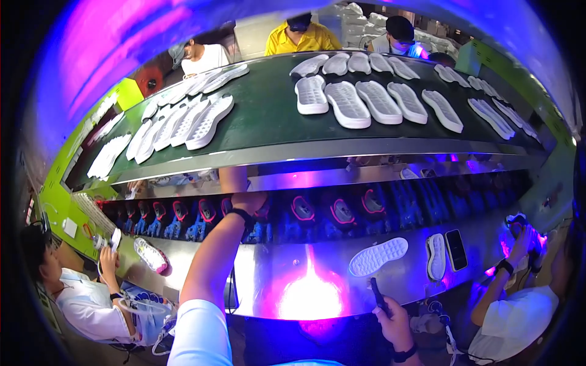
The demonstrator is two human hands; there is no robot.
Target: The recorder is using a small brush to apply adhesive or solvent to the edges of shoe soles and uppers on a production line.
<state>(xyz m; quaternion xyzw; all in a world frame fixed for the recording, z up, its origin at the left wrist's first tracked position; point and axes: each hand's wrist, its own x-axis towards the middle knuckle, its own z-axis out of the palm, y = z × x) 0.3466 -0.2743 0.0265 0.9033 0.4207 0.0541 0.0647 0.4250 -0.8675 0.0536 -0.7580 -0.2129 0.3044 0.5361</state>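
Observation:
My left arm stretches forward over the steel bench, and my left hand [249, 200] is at the lower rack, beside a row of dark shoe uppers with pink-edged collars. Its fingers cannot be made out. Near the bench's front edge, my right hand [397, 326] is closed around a slim dark-handled tool [379, 294]; the tool's exact kind does not show. Just beyond the tool's tip lies a white shoe sole [378, 257], tread pattern up. Among the uppers close to my left hand are a grey one with a pink collar [302, 208] and another [343, 211].
A green conveyor belt [262, 122] carries several white soles. On the bench are another sole [436, 257], a black phone [455, 250] and a white-and-pink shoe [150, 255]. Co-workers sit on the left [91, 305] and right [519, 317]; others are behind the belt. Bright light glares off the bench.

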